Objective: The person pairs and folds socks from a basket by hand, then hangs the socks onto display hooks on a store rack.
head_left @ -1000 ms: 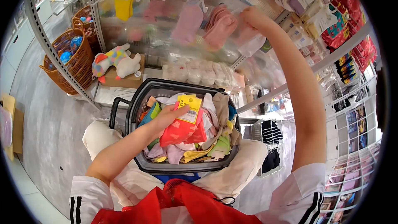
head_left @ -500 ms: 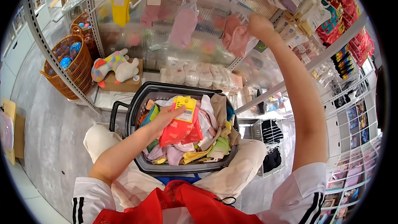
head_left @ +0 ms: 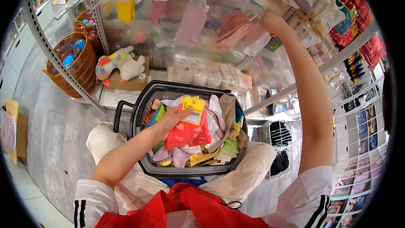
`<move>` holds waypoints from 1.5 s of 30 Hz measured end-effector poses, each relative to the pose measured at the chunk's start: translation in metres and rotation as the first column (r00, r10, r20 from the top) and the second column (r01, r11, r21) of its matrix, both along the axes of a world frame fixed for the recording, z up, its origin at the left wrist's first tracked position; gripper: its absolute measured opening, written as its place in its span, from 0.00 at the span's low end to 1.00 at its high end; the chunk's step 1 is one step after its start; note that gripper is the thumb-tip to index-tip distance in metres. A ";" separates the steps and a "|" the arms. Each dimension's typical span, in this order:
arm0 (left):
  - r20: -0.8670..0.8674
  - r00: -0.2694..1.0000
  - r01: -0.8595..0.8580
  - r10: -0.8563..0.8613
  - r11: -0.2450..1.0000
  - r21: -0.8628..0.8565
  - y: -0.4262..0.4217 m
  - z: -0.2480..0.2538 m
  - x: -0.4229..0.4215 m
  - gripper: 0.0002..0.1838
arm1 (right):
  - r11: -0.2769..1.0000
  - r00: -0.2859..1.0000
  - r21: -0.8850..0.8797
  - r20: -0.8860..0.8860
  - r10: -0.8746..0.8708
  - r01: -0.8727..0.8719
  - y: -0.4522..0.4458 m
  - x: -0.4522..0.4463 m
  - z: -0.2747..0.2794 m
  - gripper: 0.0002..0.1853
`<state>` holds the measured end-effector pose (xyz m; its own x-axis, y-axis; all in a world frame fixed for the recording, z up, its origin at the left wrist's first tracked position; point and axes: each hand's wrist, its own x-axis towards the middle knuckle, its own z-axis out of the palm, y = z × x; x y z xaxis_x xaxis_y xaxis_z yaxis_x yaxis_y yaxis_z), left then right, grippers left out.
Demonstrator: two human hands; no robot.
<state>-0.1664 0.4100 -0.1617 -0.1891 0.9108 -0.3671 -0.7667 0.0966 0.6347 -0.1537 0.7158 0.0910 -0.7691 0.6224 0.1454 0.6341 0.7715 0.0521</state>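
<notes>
The left hand (head_left: 171, 118) is over the dark basket (head_left: 194, 171) at the middle of the frame. Its fingers pinch the yellow tag (head_left: 193, 106) of a red printed cloth item (head_left: 181, 137), thumb lying across the tag's face beside a barcode. The cloth item hangs below the tag, over a jumble of others: a beige piece (head_left: 228, 112) to the right, a green piece (head_left: 228, 147) at lower right and a lilac piece (head_left: 181, 158) near the front rim.

The right hand (head_left: 276, 23) is raised at the upper right of centre, touching or just beside the pale sock (head_left: 255, 42). Its fingers are bent, but whether they grip anything cannot be told. Folded pink socks (head_left: 233, 29) hang just left of the pale sock, then a lilac-pink sock (head_left: 192, 25) and, farther toward the upper left, a yellow sock (head_left: 125, 8).

At left, a multicoloured plush toy (head_left: 120, 64) lies on a cardboard box (head_left: 128, 81), and a wicker basket (head_left: 76, 74) holds blue balls (head_left: 79, 46). The dark basket sits between bent knees in pale trousers (head_left: 253, 156).
</notes>
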 end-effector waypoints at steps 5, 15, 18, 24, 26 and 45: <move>-0.009 1.000 0.009 -0.008 1.000 0.010 -0.002 -0.001 0.001 0.17 | 0.995 0.996 -0.059 0.017 0.083 -0.082 0.013 0.004 -0.010 0.11; -0.011 1.000 0.005 -0.004 0.998 0.070 -0.012 0.023 -0.007 0.17 | 0.852 0.955 -0.522 -0.239 -0.174 0.024 0.025 0.006 -0.009 0.08; 0.012 1.000 -0.012 0.011 0.998 0.064 -0.011 0.025 -0.005 0.17 | 0.790 0.934 -0.611 -0.257 -0.247 0.040 0.024 0.007 -0.009 0.08; 0.022 1.000 0.010 -0.011 0.998 0.058 -0.006 0.014 -0.002 0.17 | 0.921 0.982 -0.389 -0.182 -0.043 -0.032 0.065 0.002 -0.043 0.06; 0.026 1.000 0.012 -0.013 0.998 0.064 -0.005 0.014 -0.001 0.17 | 0.972 0.999 -0.236 -0.039 -0.026 0.016 0.076 -0.002 -0.044 0.05; 0.011 0.999 0.030 -0.030 0.999 0.019 -0.009 0.016 -0.008 0.16 | 0.850 0.984 -0.527 -0.149 -0.094 0.001 0.052 0.009 -0.004 0.08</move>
<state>-0.1748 0.4007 -0.1455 -0.1574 0.9227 -0.3520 -0.7708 0.1080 0.6279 -0.1445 0.7680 0.0871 -0.7308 0.6764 -0.0914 0.6341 0.6233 -0.4576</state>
